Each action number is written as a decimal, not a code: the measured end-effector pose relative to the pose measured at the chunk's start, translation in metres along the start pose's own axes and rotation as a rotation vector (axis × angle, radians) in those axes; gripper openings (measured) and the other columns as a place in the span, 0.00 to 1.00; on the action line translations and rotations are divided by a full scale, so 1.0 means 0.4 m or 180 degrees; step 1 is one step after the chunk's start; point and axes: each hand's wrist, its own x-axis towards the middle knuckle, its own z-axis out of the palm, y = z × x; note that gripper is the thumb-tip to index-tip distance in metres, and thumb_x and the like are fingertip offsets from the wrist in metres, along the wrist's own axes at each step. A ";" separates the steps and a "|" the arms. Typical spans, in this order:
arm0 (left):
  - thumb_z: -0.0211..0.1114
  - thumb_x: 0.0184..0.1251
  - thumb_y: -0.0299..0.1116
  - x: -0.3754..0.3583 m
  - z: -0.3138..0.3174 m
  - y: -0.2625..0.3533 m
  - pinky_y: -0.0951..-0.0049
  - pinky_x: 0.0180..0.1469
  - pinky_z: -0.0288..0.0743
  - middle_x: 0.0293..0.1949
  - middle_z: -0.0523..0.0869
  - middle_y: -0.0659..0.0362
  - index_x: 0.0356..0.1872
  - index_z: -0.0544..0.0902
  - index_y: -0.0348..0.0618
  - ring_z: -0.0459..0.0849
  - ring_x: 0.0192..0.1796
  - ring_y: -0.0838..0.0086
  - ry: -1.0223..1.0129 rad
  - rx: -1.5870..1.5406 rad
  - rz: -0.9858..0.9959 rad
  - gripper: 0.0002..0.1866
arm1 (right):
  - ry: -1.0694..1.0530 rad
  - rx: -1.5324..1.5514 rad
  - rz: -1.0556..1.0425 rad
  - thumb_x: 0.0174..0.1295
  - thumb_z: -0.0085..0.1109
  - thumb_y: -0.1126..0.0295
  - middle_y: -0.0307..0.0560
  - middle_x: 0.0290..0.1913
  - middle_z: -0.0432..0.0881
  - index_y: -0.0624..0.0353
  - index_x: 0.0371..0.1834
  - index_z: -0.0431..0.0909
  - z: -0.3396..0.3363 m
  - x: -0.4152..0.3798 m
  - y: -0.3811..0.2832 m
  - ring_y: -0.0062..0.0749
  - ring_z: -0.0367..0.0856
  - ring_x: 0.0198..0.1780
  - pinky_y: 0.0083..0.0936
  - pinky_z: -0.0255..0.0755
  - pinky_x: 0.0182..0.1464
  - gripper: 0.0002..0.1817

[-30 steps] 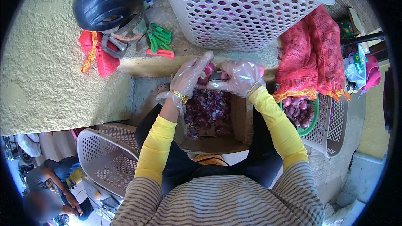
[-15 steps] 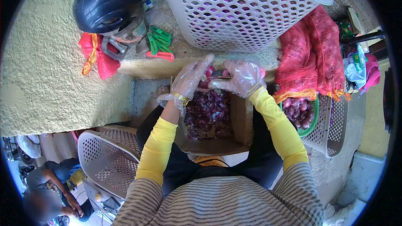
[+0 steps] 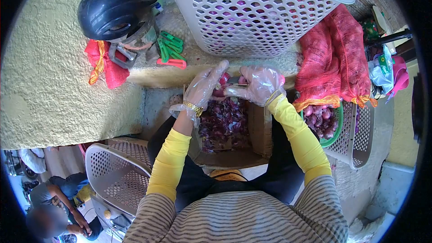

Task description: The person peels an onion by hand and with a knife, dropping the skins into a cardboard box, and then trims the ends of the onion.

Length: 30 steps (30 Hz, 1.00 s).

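My left hand (image 3: 202, 86), in a clear plastic glove, is closed round a red onion (image 3: 223, 79). More purple-red onion skin shows just below it, between the hands. Across from it, my gloved right hand (image 3: 260, 84) grips a small knife (image 3: 242, 80) whose pink handle shows at both sides of the fist. Its short grey blade points left at the onion, and my right thumb stretches toward the onion too. Under both hands stands an open cardboard box (image 3: 260, 130) between my legs, with loose purple onion peelings (image 3: 223, 123) inside.
A tall perforated basket (image 3: 265, 27) of onions stands on the ledge ahead. Red mesh sacks (image 3: 320, 58) lean over a green basin (image 3: 340, 123) of onions at right. Left are a black helmet (image 3: 112, 6), green clips (image 3: 170, 45) and another basket (image 3: 119, 171). A person (image 3: 67, 202) sits lower left.
Both hands stay almost in place over the box, the onion still in the left and the knife in the right. The view has shifted very slightly.
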 end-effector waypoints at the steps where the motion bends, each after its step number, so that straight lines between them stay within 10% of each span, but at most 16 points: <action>1: 0.63 0.70 0.66 -0.005 0.003 0.005 0.77 0.32 0.79 0.29 0.79 0.64 0.39 0.84 0.39 0.79 0.29 0.80 -0.0004 -0.0046 -0.0054 0.33 | 0.0003 0.0000 0.0000 0.49 0.71 0.30 0.44 0.21 0.83 0.54 0.24 0.80 -0.002 -0.001 -0.001 0.46 0.85 0.25 0.41 0.77 0.30 0.34; 30: 0.63 0.70 0.66 0.007 0.010 -0.001 0.75 0.40 0.72 0.31 0.81 0.63 0.40 0.86 0.36 0.76 0.34 0.80 0.0208 -0.0080 0.0207 0.34 | -0.1222 0.0167 -0.0399 0.62 0.56 0.28 0.54 0.25 0.84 0.52 0.23 0.85 -0.003 0.003 -0.014 0.54 0.85 0.32 0.50 0.77 0.39 0.35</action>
